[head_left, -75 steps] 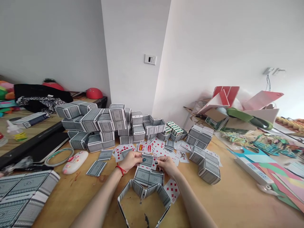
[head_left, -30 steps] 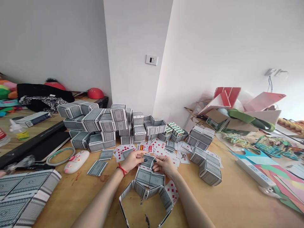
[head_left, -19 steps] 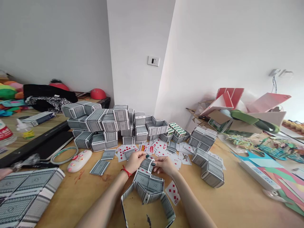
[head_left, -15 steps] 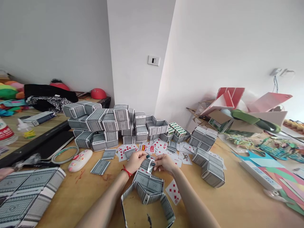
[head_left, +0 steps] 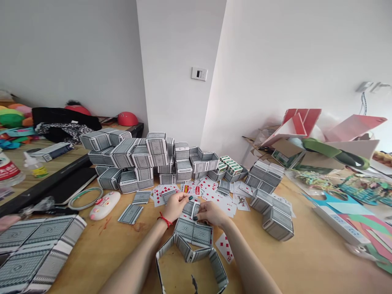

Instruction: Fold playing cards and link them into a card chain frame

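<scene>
A patterned playing-card piece point(head_left: 188, 207) lies between my hands, its grey back facing up. My left hand point(head_left: 175, 208) pinches its far edge between thumb and forefinger. Curled over its right side is my right hand point(head_left: 212, 214), fingertips on the card and partly hiding it. Just nearer to me is a flat panel of joined playing cards point(head_left: 196, 232), touching or overlapping the piece; I cannot tell which. A card-walled ring point(head_left: 219, 267) stands in front of that panel. To the right, a loose eight of diamonds point(head_left: 226, 247) lies face up.
Folded-card blocks point(head_left: 124, 153) are stacked at the back left, with more card blocks point(head_left: 278, 223) at the right. Loose face-up cards point(head_left: 214, 194) spread behind my hands. A white mouse point(head_left: 105, 205) and a large card block point(head_left: 36, 249) lie left; a power strip point(head_left: 339, 224) lies right.
My right hand has come slightly nearer and curled lower over the card. The light flap that stood up at its fingers now shows less. My left hand keeps its pinch.
</scene>
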A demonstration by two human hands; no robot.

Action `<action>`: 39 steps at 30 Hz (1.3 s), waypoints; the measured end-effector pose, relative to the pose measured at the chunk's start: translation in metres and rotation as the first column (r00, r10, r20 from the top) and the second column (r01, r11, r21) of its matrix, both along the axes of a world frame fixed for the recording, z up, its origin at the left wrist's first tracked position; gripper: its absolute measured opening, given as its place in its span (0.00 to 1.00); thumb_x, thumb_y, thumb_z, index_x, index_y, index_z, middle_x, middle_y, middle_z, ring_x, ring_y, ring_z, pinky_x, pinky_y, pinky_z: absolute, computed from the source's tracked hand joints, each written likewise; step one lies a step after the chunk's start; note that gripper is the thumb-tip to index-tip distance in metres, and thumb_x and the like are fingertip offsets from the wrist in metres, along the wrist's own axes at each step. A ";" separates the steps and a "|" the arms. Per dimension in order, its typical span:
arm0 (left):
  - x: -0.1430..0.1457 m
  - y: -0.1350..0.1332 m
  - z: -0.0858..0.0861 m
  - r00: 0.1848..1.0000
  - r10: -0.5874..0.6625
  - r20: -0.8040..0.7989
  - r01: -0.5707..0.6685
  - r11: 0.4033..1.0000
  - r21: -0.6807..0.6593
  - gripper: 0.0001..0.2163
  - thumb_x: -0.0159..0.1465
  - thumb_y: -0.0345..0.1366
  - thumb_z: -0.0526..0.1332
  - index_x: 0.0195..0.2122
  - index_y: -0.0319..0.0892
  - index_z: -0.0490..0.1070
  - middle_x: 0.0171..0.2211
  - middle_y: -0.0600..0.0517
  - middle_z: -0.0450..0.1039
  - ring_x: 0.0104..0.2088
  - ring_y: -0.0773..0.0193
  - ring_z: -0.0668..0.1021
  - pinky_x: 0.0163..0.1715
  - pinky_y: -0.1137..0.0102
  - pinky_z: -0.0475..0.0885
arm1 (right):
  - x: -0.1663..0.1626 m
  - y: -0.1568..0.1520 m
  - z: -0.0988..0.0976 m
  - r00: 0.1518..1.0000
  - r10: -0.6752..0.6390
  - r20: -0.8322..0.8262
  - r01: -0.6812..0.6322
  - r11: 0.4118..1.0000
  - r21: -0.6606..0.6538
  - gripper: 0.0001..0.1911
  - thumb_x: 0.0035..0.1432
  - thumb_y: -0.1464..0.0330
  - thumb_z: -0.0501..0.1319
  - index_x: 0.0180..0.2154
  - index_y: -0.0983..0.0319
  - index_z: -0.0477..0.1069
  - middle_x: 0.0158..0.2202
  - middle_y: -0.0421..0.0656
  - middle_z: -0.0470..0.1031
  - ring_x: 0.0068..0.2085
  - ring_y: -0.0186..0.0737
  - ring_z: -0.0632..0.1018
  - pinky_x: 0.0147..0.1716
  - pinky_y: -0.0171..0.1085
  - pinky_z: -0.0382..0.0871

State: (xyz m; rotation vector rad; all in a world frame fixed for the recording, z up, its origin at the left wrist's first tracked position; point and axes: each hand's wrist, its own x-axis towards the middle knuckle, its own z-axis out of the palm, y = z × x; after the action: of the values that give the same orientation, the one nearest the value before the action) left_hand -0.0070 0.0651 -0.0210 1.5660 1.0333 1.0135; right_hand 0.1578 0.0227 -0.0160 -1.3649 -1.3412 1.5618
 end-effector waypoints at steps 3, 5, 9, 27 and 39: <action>0.001 -0.001 0.001 1.000 -0.002 -0.013 0.002 1.000 0.012 0.09 0.53 0.38 0.58 0.31 0.38 0.71 0.30 0.49 0.75 0.32 0.60 0.75 0.33 0.69 0.68 | -0.008 0.002 -0.006 0.989 -0.136 0.054 0.138 0.990 -0.038 0.09 0.30 0.76 0.64 0.12 0.62 0.64 0.10 0.34 0.66 0.13 0.30 0.64 0.14 0.29 0.53; 0.002 -0.002 0.002 1.000 -0.009 -0.010 0.009 1.000 0.021 0.10 0.53 0.39 0.58 0.31 0.38 0.71 0.29 0.49 0.75 0.31 0.61 0.75 0.32 0.69 0.68 | -0.013 0.004 -0.009 0.977 -0.201 0.075 0.204 0.978 -0.038 0.11 0.31 0.76 0.63 0.11 0.61 0.61 0.08 0.34 0.64 0.12 0.30 0.63 0.13 0.30 0.52; 0.002 0.000 0.001 0.999 0.012 0.034 -0.012 1.000 0.003 0.11 0.53 0.42 0.58 0.30 0.39 0.71 0.28 0.50 0.75 0.31 0.61 0.75 0.31 0.70 0.67 | -0.012 0.004 -0.007 0.975 -0.217 0.053 0.218 0.976 0.001 0.11 0.37 0.70 0.63 0.11 0.62 0.63 0.10 0.37 0.67 0.11 0.28 0.59 0.13 0.31 0.50; -0.006 0.016 -0.007 0.851 0.328 0.409 -0.234 0.936 -0.263 0.11 0.50 0.41 0.60 0.30 0.40 0.65 0.24 0.52 0.73 0.24 0.63 0.76 0.21 0.71 0.69 | -0.002 -0.014 -0.003 0.895 -0.175 -0.410 0.185 0.983 -0.017 0.15 0.38 0.65 0.68 0.26 0.66 0.66 0.22 0.41 0.72 0.16 0.28 0.68 0.12 0.27 0.57; -0.011 0.009 0.002 0.917 0.103 0.385 0.018 0.954 -0.298 0.18 0.47 0.38 0.63 0.39 0.37 0.71 0.31 0.49 0.76 0.31 0.57 0.77 0.28 0.65 0.74 | 0.008 -0.008 -0.015 0.957 -0.231 -0.174 0.268 0.933 0.239 0.21 0.48 0.52 0.57 0.19 0.60 0.56 0.04 0.31 0.55 0.07 0.24 0.50 0.08 0.29 0.36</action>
State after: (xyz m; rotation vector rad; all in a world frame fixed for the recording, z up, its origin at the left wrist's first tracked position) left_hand -0.0178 0.0740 -0.0191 1.0406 0.8868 1.0945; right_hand 0.1660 0.0145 -0.0310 -1.1842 -1.1851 1.2397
